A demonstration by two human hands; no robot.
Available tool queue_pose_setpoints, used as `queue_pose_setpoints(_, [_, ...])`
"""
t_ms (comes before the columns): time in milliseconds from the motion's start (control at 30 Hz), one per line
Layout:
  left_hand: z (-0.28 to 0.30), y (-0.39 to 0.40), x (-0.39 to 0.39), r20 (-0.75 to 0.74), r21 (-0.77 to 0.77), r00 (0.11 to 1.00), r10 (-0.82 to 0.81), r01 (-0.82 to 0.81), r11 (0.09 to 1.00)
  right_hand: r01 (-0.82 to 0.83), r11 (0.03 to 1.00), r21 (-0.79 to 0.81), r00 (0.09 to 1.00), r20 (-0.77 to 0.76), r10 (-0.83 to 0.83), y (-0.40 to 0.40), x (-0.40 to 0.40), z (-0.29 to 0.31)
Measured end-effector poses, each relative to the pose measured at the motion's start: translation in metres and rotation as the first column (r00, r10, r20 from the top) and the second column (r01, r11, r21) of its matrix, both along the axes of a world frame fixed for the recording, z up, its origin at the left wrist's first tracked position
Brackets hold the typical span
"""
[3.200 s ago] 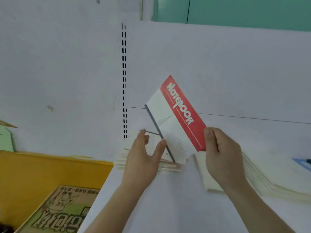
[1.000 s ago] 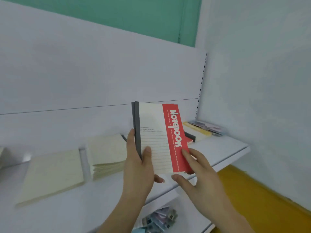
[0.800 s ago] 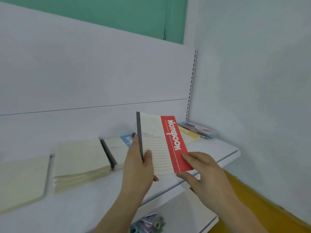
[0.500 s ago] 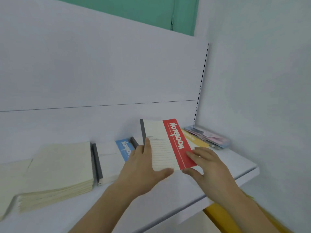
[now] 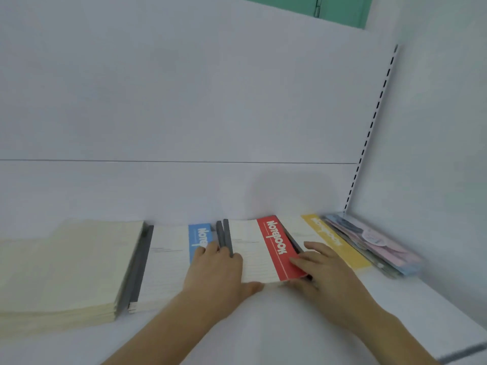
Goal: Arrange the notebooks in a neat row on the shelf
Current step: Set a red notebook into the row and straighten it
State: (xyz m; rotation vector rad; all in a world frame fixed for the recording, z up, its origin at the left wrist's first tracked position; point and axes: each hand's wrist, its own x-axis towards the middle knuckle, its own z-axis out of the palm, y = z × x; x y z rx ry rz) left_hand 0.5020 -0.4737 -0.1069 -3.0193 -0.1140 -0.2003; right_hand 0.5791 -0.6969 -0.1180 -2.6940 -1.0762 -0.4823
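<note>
The red notebook (image 5: 266,248) is being set down on the shelf (image 5: 395,306) between blue and yellow ones, left hand (image 5: 218,270) gripping its spine edge, right hand (image 5: 324,272) fingers pinching its corner; next, likely release and square it.

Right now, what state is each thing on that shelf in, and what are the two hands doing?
Red notebook: flat on the shelf, held at both sides.
Blue notebook: flat, partly under the left hand.
Yellow notebook: flat, untouched.
Cream stack: piled flat, covers hidden.
Right hand: fingers on the red notebook's right edge.
Plastic packets: lying in the corner.
</note>
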Motion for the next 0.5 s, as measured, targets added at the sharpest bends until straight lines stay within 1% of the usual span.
queue_pose_setpoints(100, [-0.003,-0.003,0.001,0.004,-0.001,0.999,0.031,-0.031,1.000,-0.062,0.998,-0.021,0.998,-0.004,0.062,-0.003,0.013,-0.001])
queue_pose_setpoints(267, [-0.005,-0.009,0.000,0.006,-0.044,0.996,0.091,-0.091,0.995,-0.174,0.978,-0.113,0.985,-0.025,0.172,-0.010,0.025,0.004])
queue_pose_setpoints(433, [-0.005,-0.014,-0.002,-0.001,-0.137,0.993,0.115,-0.114,0.984,-0.259,0.962,-0.089,0.966,-0.032,0.257,-0.014,0.029,0.006])
queue_pose_setpoints(500, [-0.003,-0.017,-0.003,0.000,-0.149,0.993,0.121,-0.120,0.982,-0.258,0.963,-0.082,0.966,-0.018,0.258,-0.017,0.031,0.001])
